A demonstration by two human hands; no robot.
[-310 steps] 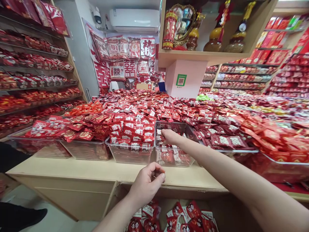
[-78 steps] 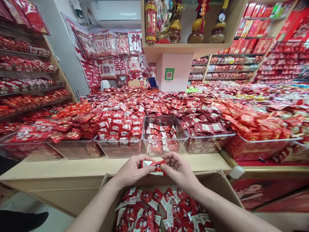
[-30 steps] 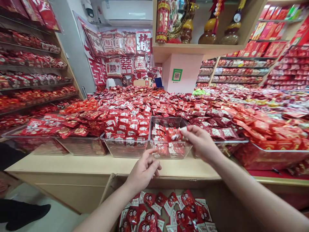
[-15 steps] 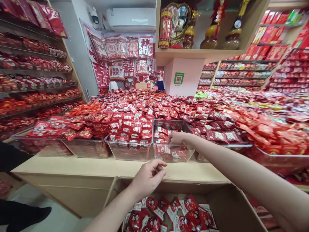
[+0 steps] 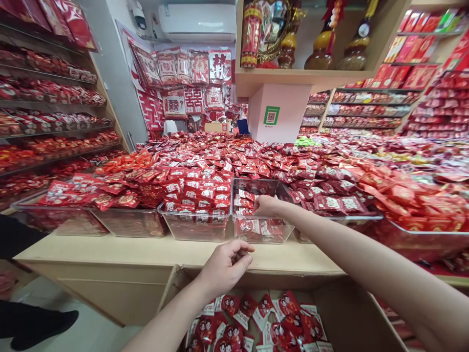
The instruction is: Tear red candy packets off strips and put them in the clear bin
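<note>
My right hand reaches palm down into a clear plastic bin on the counter. It rests on the red and white candy packets lying inside, and its fingertips are hidden behind the back of the hand. My left hand hovers closer to me, over the counter's front edge, with fingers curled loosely against the thumb and nothing visible in them. Below it an open cardboard box holds several red packets printed with cartoon figures.
More clear bins heaped with red packets line the beige counter, with a wide spread of packets behind. Shelves of red goods stand on the left and right. A pink pillar bears a QR sign. Someone's dark shoe shows at lower left.
One second ago my right hand held a red packet above the bin; it has since lowered into the bin onto the packets. My left hand stayed curled over the box.
</note>
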